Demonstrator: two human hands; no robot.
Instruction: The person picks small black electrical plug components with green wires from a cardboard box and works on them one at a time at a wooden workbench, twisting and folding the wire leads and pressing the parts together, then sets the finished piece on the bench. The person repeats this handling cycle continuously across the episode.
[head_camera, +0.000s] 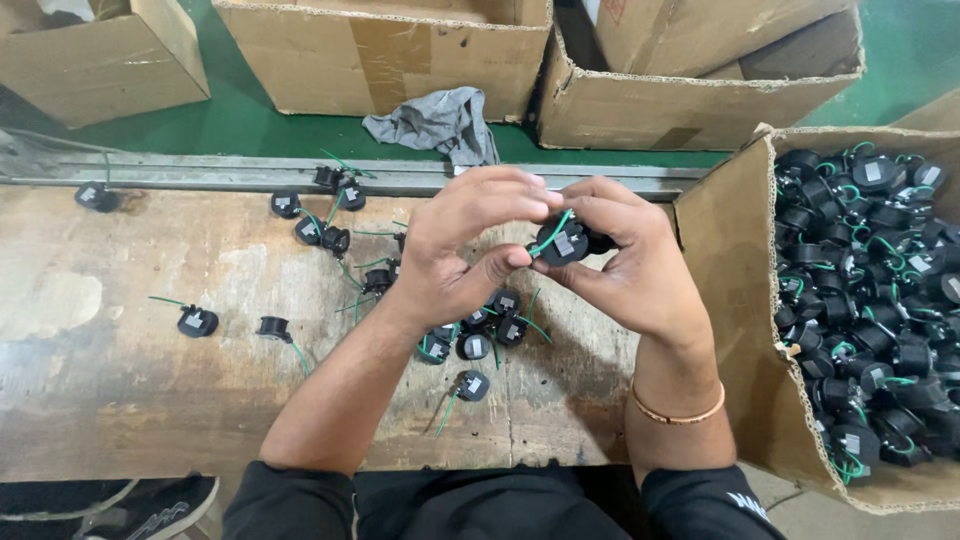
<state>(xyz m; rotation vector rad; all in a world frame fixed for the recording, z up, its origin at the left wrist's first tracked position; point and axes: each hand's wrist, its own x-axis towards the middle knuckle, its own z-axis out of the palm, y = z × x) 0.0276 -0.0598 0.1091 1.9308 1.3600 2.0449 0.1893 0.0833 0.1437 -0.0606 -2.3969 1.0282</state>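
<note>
While both our hands meet above the worn wooden bench, they pinch one small black round part with a green wire between them. Left hand: thumb and fingers closed on the part's left edge, near the wire. Right hand: fingers wrapped round its right side, clamped on it; thin bracelet on that wrist. Part held clear of the bench, just above a loose cluster of like parts with green leads. More of them scattered to the left along the metal rail. Open cardboard box at right, heaped with the same black pieces. Grey rag beyond the rail, by other cartons.
</note>
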